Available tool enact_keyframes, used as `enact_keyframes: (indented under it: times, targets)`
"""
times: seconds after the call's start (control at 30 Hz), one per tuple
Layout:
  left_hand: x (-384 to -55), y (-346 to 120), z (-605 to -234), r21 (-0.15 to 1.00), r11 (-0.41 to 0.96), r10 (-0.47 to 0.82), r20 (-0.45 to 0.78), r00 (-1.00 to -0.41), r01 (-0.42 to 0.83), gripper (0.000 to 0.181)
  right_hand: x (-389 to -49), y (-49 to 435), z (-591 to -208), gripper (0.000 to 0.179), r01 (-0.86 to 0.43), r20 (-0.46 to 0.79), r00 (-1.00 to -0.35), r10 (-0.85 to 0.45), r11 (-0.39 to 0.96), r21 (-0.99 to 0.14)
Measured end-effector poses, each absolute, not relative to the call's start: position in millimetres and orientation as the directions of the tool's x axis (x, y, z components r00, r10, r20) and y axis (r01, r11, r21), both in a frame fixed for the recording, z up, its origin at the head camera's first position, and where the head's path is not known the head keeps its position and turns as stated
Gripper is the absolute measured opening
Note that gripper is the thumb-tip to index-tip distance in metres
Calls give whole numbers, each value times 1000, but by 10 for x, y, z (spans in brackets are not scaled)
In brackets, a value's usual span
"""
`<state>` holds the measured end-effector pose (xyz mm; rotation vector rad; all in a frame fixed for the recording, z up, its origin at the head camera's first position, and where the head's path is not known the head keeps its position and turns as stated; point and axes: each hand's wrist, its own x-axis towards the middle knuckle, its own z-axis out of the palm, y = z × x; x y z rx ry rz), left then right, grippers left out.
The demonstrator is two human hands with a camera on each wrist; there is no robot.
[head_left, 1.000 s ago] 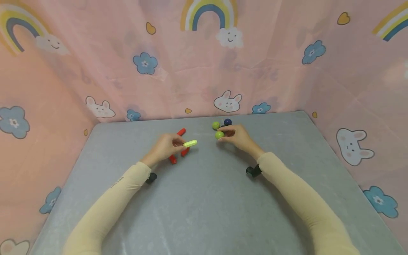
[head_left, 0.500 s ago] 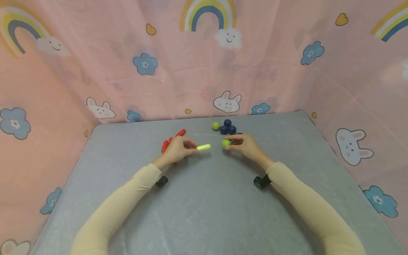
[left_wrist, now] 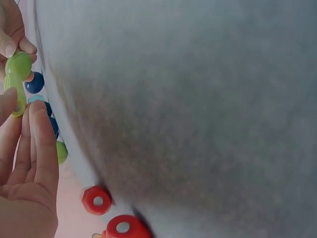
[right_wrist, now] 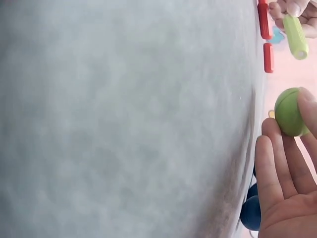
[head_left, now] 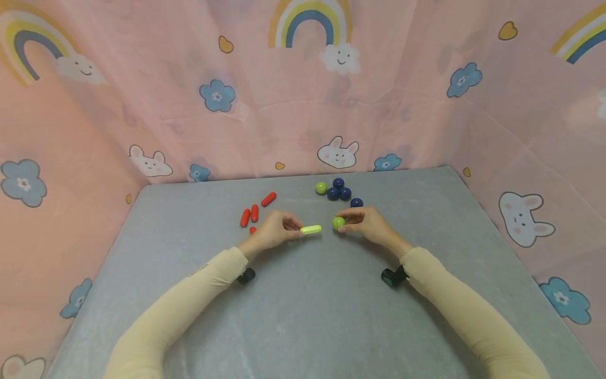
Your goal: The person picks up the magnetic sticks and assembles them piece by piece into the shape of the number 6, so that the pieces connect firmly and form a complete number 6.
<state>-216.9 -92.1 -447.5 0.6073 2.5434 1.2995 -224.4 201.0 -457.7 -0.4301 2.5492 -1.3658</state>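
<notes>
Nearing held ball, yellow rod (still apart)

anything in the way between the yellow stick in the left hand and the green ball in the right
Nothing visible: only an open gap separates the yellow stick in the left hand from the green ball in the right hand. Red sticks lie to the left, blue balls farther back.

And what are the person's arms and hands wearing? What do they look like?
The left sleeve and right sleeve are long and creamy yellow, ending near the wrists. The left hand and right hand wear no gloves. A small black gadget pokes out by the left wrist, and another black gadget by the right.
</notes>
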Motion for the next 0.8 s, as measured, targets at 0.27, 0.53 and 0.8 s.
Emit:
enact_keyframes:
  times: [0.27,0.53,0.8]
  targets:
    - [-2145,-878,-4503,809,524,469,-14,-883,266,17,-2220,1999,-4633,42,-131,-86,-925,-371,521,-843]
    - [-2147,-821,-4556,798,542,497,-50,-866,265,19,-2194,1994,-4641,43,-121,-121,-903,-413,514,-849]
    - [-2191,-804,-4596,802,535,505,-51,-861,267,18,-2217,1992,-4683,46,-100,-141,-900,-412,510,-854]
